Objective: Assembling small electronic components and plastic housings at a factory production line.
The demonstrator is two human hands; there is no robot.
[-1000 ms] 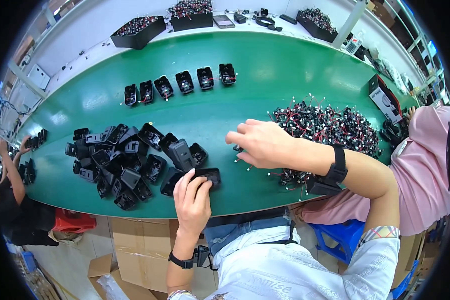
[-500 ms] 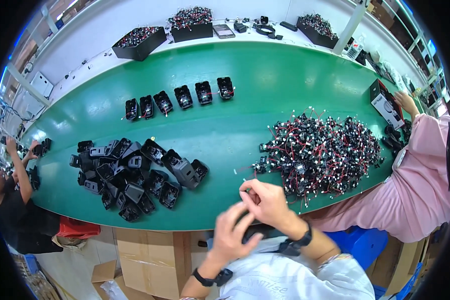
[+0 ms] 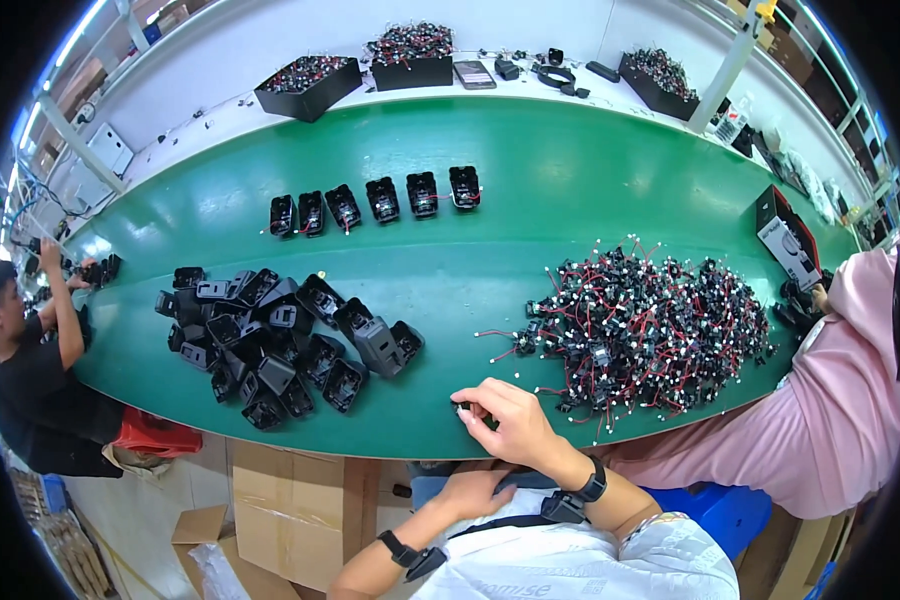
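My right hand [image 3: 515, 422] is over the table's near edge, thumb and fingers pinched on a small black part [image 3: 460, 406] with a light tip. Most of that part is hidden by the fingers. Below the edge, my left hand [image 3: 473, 490] rests low by my lap, fingers stretched out and partly hidden under my right forearm. To the right of my right hand lies a big heap of small black components [image 3: 655, 335] with red wires and white connectors. At the left is a pile of black plastic housings [image 3: 275, 345]. Several open housings [image 3: 382, 200] stand in a row farther back.
Black bins [image 3: 412, 72] of wired parts and a phone [image 3: 474, 75] stand on the white shelf behind the green table [image 3: 450, 280]. A box [image 3: 785, 240] stands at the right near a person in pink [image 3: 830, 370]. Another person [image 3: 35, 370] works at the left. Cardboard boxes [image 3: 290, 515] are below.
My hands, close together before, are now apart. The left has dropped toward my lap; the right has moved slightly down with the small part. The co-worker's hand at right has left the box top.
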